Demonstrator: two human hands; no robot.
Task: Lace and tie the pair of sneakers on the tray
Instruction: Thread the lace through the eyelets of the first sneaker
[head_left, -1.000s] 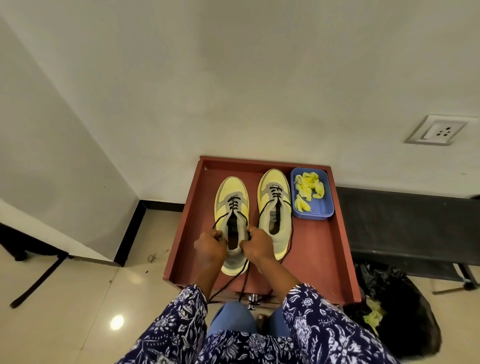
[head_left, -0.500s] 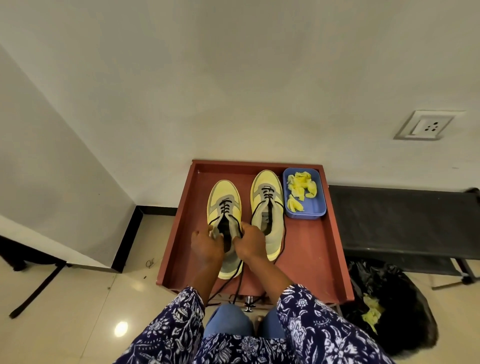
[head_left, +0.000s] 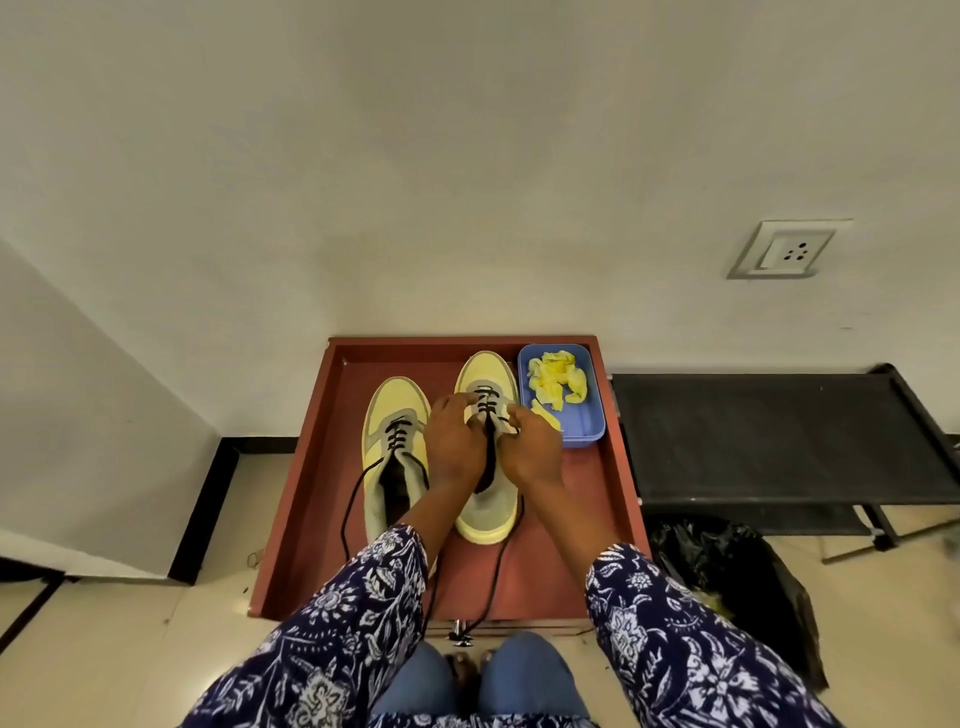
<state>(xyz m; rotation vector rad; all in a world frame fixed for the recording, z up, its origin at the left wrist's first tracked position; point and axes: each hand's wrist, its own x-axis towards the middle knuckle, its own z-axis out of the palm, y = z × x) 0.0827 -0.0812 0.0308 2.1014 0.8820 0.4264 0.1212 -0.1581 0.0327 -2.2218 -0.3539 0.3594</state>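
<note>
I'm pinching both hands, left hand (head_left: 453, 441) and right hand (head_left: 531, 448), on the right sneaker (head_left: 485, 512) beside the blue tub (head_left: 589, 415). Fingers are closing on its eyelet flaps, seemingly to steady the black lace (head_left: 487, 406); exact hold is unclear.

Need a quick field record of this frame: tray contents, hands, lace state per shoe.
tray: red-brown tray, holds both sneakers and a tub
left sneaker: partly laced, untied, ends trailing over the tray's near edge
right sneaker: partly laced, untied
left hand: on right sneaker's lacing
right hand: on right sneaker's lacing, other side
blue tub: yellow scraps, far right corner
grip on lace: cannot tell
</note>
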